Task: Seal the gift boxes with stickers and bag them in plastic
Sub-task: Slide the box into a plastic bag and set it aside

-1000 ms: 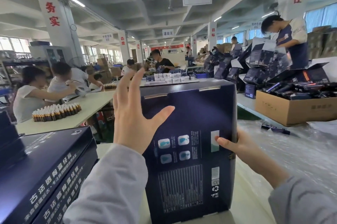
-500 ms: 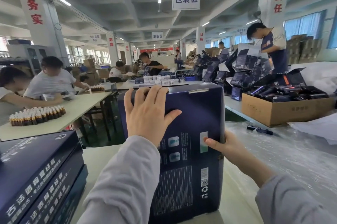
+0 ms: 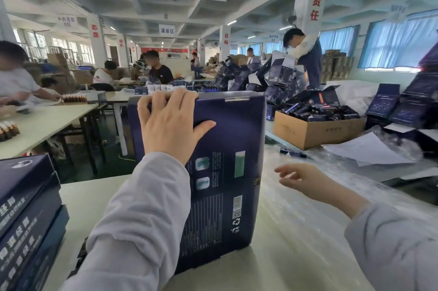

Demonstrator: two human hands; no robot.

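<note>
- The dark blue gift box [image 3: 227, 148] stands upright on its narrow end on the pale tabletop [image 3: 94, 200], directly in front of me, with its printed back face turned toward me.
- My left hand [image 3: 170, 125] grips the box at its upper left: the fingers [image 3: 161, 99] curl over the top edge and the thumb lies flat against the near face.
- A pale strip [image 3: 237, 99] sits across the box's top edge, to the right of my left hand and apart from it.
- My right hand [image 3: 301, 177] is off the box, just beside its right side, holding nothing, fingers loosely spread.
- Under that hand, clear plastic film [image 3: 296, 219] lies crinkled over the right part of the tabletop, reaching up to the box's right edge.
- A stack of boxes [image 3: 26, 207] in the same dark blue lies flat at my left, near the tabletop's corner.
- A dark pen [image 3: 292, 152] lies on the plastic beyond my right hand.
- Behind the pen stands an open cardboard carton [image 3: 315, 132] filled with dark packets.
- White paper sheets [image 3: 365, 151] lie to the right of the carton.
</note>
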